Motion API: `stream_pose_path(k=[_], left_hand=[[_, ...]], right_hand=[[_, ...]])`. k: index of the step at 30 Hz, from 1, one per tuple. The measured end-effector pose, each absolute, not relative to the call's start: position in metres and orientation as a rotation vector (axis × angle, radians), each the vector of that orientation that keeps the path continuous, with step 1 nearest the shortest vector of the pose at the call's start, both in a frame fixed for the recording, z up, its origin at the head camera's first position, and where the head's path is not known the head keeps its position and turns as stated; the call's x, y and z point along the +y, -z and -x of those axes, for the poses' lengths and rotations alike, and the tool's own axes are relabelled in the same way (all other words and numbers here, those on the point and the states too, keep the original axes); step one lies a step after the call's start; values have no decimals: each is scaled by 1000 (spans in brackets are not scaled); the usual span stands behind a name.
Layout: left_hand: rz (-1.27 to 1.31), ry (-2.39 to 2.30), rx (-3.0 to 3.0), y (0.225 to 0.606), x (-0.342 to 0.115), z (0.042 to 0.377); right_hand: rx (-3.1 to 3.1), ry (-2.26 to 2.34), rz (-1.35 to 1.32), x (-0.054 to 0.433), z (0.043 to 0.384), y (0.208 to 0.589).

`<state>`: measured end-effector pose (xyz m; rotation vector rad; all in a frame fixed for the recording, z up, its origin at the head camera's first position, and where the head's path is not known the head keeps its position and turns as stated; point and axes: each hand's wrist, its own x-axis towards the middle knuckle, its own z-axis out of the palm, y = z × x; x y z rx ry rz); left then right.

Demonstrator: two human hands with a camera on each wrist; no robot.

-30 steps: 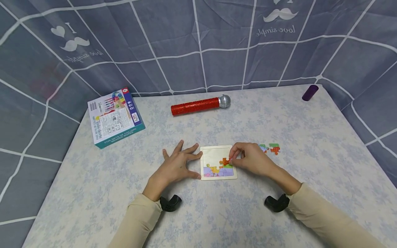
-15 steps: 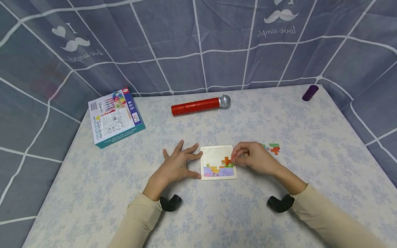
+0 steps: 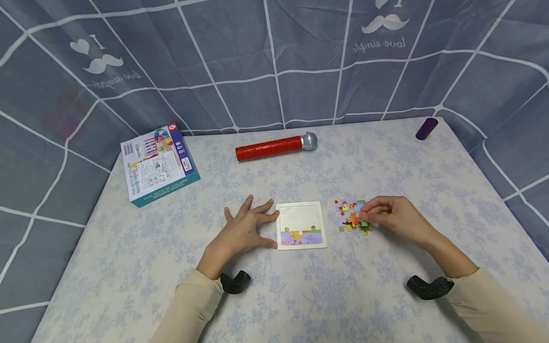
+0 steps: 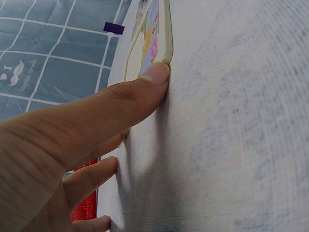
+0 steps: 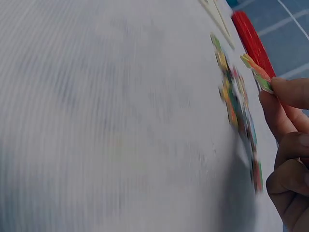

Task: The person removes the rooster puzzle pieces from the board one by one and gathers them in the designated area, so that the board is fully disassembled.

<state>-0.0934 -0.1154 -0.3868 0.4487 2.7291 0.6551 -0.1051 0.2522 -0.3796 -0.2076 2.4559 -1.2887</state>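
The left hand (image 3: pixel 242 228), fingers spread, touches the left edge of the jigsaw tray (image 3: pixel 299 216) on the counter (image 3: pixel 300 295); the right hand (image 3: pixel 394 214), fingers pinching a jigsaw piece (image 5: pixel 257 72), hovers over loose pieces (image 3: pixel 344 206) beside the tray.

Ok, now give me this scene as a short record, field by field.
left hand: touches left edge of jigsaw tray
right hand: pinches a jigsaw piece off the table
tray contents: fitted pieces along bottom, bare above
loose pieces: right of tray
behind tray: red microphone, silver head
far left: beaded boxes carton
far right: purple cylinder
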Motion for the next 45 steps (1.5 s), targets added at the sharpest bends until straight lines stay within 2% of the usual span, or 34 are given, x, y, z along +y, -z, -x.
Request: stream_pose_path(k=[13,37,45], left_hand=[[-451,-666,2736,386,-115,92],[-444,-670,2738,387,-116,92],[-450,-657,2733,387,-117,92]], right_hand=[[2518,1206,71,301,95,384],[2788,935,120,285,97,386],[2802,952,215,279,102,369]])
